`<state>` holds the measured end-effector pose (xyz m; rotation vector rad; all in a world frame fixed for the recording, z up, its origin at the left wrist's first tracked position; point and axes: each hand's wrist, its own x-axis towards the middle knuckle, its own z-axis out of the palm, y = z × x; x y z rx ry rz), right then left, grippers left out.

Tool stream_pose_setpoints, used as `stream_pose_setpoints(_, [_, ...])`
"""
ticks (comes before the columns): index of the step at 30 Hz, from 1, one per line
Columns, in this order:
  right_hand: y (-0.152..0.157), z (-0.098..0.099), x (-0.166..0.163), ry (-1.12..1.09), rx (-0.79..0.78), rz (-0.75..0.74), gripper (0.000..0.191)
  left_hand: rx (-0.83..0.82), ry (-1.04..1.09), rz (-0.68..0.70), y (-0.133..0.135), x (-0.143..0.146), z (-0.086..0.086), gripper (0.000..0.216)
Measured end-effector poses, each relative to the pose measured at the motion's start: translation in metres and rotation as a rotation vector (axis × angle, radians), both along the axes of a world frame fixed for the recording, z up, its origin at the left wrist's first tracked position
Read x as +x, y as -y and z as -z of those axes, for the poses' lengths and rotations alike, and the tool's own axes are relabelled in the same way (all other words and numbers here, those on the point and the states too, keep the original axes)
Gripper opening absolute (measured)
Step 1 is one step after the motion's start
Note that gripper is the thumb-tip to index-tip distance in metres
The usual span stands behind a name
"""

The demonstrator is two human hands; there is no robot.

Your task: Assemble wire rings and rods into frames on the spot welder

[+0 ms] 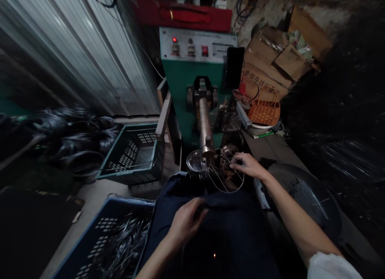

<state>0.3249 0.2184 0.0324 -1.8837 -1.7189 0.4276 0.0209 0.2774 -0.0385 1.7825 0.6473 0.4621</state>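
Right hand (248, 166) touching wire rack (232, 183) (cups (221, 170) within).

The concrete floor (90, 203) carries a blue crate (102, 231) full of wire pieces (123, 243), a green crate (132, 154) and dark wire coils (72, 138). A woven basket (264, 112) sits on the grey surface (264, 150) at right.

The metal pieces (219, 170) by the right hand (248, 165) blur together — the blue crate (99, 239) runs off-frame.
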Motion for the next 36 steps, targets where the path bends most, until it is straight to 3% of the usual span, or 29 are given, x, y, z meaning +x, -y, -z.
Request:
stream_pose_setpoints(4, [-0.001, -0.005, -0.004, 0.126, -0.029, 0.011, 0.016, 0.251, -0.190, -0.022, 0.002, -0.043, 0.008, 0.015])
stream_pose_setpoints(8, [0.008, -0.011, -0.012, 0.151, -0.034, -0.046, 0.014, 0.417, -0.355, 0.040, 0.007, -0.055, 0.014, 0.016])
stream_pose_setpoints(12, [0.017, -0.005, -0.016, -0.085, 0.002, -0.010, 0.022, 0.480, -0.421, 0.104, 0.006, -0.043, 0.012, 0.017])
stream_pose_setpoints(16, [0.025, 0.008, -0.021, -0.433, -0.092, 0.050, 0.031, 0.501, -0.415, 0.140, 0.005, -0.034, 0.015, 0.016])
stream_pose_setpoints(18, [0.031, 0.012, -0.022, -0.484, -0.114, 0.048, 0.030, 0.505, -0.412, 0.137, 0.004, -0.035, 0.021, 0.017])
stream_pose_setpoints(24, [0.030, 0.011, -0.022, -0.214, -0.061, 0.006, 0.017, 0.531, -0.410, 0.102, 0.001, -0.046, 0.032, 0.021])
stream_pose_setpoints(29, [0.036, 0.004, -0.020, -0.270, -0.072, 0.000, 0.014, 0.525, -0.420, 0.086, 0.000, -0.048, 0.027, 0.022])
stream_pose_setpoints(33, [0.049, 0.013, 0.008, -0.206, -0.026, 0.097, 0.014, 0.515, -0.454, 0.105, 0.001, -0.045, 0.028, 0.020])
stream_pose_setpoints(36, [0.040, 0.024, 0.038, -0.097, 0.042, 0.186, 0.016, 0.518, -0.471, 0.132, 0.003, -0.039, 0.024, 0.019])
